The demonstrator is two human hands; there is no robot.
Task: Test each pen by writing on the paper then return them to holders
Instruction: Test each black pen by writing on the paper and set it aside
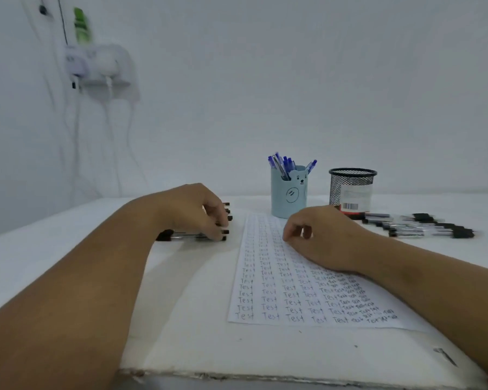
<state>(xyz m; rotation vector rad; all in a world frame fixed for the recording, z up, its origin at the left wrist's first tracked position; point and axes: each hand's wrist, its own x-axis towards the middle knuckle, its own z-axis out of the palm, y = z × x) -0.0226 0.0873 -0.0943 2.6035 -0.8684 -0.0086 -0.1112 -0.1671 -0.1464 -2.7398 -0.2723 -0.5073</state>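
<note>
A sheet of paper (293, 291) covered in rows of the word "Test" lies in the middle of the white table. My left hand (192, 209) curls its fingers over several black pens (181, 236) lying left of the paper and grips them. Resting on the paper, my right hand (321, 237) has loosely curled fingers and holds nothing. Behind the paper stands a light blue bear holder (289, 197) with several blue pens (285, 164) in it. Right of it is a black mesh holder (351, 190) that looks empty.
Several more black pens (423, 225) lie in a row on the table at the right, beside the mesh holder. A wall socket unit (99, 66) with cables hangs on the wall at the far left. The table's front edge (237, 375) is close to me.
</note>
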